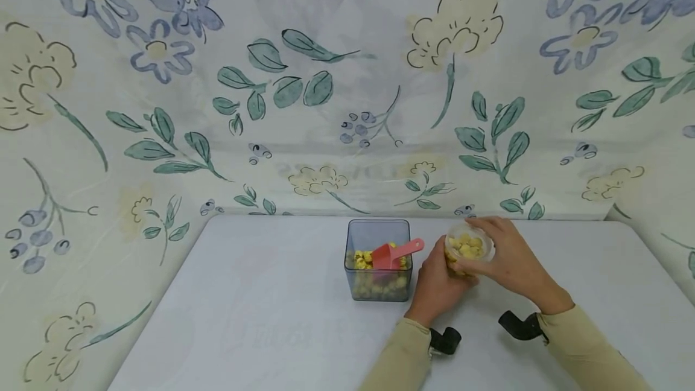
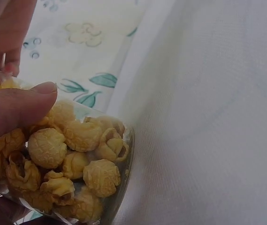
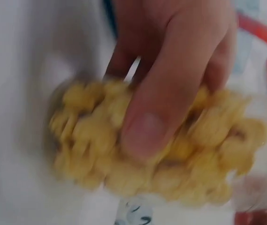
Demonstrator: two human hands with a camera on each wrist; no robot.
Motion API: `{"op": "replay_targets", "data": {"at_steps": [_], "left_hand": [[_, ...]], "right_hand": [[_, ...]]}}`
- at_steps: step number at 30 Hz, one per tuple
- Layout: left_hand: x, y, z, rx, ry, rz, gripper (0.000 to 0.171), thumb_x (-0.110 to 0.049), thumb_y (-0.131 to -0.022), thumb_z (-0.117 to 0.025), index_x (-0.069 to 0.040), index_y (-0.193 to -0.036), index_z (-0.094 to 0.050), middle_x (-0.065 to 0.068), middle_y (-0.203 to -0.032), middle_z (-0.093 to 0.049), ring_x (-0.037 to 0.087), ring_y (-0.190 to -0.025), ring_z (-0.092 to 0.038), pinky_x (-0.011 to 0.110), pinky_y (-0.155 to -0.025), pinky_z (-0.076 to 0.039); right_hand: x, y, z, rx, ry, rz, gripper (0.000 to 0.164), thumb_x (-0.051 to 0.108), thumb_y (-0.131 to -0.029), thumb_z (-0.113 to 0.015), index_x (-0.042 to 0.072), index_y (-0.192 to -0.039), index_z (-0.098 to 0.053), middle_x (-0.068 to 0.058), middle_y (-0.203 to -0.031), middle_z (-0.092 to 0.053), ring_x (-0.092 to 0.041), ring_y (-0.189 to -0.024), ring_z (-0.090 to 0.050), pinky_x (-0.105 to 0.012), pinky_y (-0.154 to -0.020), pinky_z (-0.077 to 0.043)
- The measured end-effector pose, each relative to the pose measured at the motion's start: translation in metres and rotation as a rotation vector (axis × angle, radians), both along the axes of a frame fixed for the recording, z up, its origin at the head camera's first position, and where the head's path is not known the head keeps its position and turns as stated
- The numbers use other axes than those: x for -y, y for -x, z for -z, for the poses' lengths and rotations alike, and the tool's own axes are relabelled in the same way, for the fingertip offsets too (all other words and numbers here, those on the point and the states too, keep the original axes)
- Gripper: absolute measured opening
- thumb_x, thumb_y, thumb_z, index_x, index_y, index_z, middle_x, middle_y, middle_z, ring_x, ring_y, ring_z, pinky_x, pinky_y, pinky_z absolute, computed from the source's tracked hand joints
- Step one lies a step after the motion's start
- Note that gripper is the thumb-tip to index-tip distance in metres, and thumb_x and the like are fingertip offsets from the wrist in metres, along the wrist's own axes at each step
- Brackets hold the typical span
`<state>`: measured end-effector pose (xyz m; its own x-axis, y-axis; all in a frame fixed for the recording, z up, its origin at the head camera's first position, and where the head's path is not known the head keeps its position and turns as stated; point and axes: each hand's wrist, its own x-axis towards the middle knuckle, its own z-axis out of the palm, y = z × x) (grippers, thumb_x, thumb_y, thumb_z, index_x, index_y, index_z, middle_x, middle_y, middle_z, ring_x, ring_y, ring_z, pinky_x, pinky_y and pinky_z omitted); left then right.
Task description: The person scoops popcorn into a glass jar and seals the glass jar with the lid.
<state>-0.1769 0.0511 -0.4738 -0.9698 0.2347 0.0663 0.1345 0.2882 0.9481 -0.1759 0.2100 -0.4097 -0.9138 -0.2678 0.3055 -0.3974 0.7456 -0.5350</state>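
Observation:
A clear round jar [image 1: 468, 247] full of yellow popcorn stands upright on the table, right of centre. My left hand [image 1: 438, 282] grips its body from the left; the left wrist view shows the thumb [image 2: 20, 110] lying across the clear wall. At the jar's top, my right hand [image 1: 513, 261] holds the rim between thumb and fingers. Whether a clear lid sits there, I cannot tell. Popcorn [image 3: 100, 140] shows through the jar in the blurred right wrist view, where only fingertips of the right hand appear at the edge.
Just left of the hands stands a bluish see-through square box [image 1: 378, 233] partly filled with popcorn. A pink scoop [image 1: 385, 256] rests in it, handle pointing right over the rim. Beneath is a white table [image 1: 260, 312], with a flower-patterned cloth [image 1: 369, 77] behind.

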Motion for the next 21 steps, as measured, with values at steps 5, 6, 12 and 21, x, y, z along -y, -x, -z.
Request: {"op": "replay_targets", "data": {"at_steps": [5,6,12,21], "left_hand": [[-0.002,0.000,0.000,-0.007,0.013,0.006,0.078,-0.017,-0.081,-0.086,-0.019,-0.146,-0.044,-0.011,-0.135,-0.057,0.003,-0.124,-0.052,0.032,-0.107,-0.043],[-0.002,0.000,-0.001,-0.008,0.017,0.009,0.078,-0.017,-0.081,-0.086,-0.018,-0.147,-0.044,-0.011,-0.135,-0.057,0.003,-0.124,-0.052,0.032,-0.107,-0.043],[-0.001,0.000,0.000,0.006,0.027,0.010,0.080,-0.017,-0.081,-0.085,-0.018,-0.148,-0.042,-0.011,-0.136,-0.056,0.003,-0.124,-0.052,0.029,-0.106,-0.044],[-0.001,0.000,0.001,-0.052,0.051,-0.014,0.076,-0.019,-0.082,-0.084,-0.013,-0.147,-0.043,-0.004,-0.134,-0.059,0.006,-0.120,-0.054,0.031,-0.105,-0.045]], "right_hand": [[-0.009,0.013,0.002,-0.062,-0.081,-0.144,0.082,0.038,-0.070,-0.092,0.002,-0.136,-0.060,-0.016,-0.128,-0.056,-0.030,-0.114,-0.046,-0.059,-0.095,-0.043],[-0.010,0.015,0.002,-0.075,-0.110,-0.161,0.081,0.040,-0.071,-0.092,0.002,-0.136,-0.061,-0.014,-0.126,-0.057,-0.028,-0.113,-0.046,-0.057,-0.094,-0.044],[-0.007,0.024,0.002,-0.216,-0.254,-0.219,0.062,0.042,-0.078,-0.084,0.001,-0.122,-0.066,-0.007,-0.103,-0.055,-0.022,-0.098,-0.047,-0.040,-0.076,-0.051],[0.007,0.020,0.012,-0.216,-0.245,-0.081,0.057,0.041,-0.083,-0.077,-0.002,-0.117,-0.064,-0.009,-0.095,-0.048,-0.025,-0.092,-0.042,-0.037,-0.072,-0.044]]}}
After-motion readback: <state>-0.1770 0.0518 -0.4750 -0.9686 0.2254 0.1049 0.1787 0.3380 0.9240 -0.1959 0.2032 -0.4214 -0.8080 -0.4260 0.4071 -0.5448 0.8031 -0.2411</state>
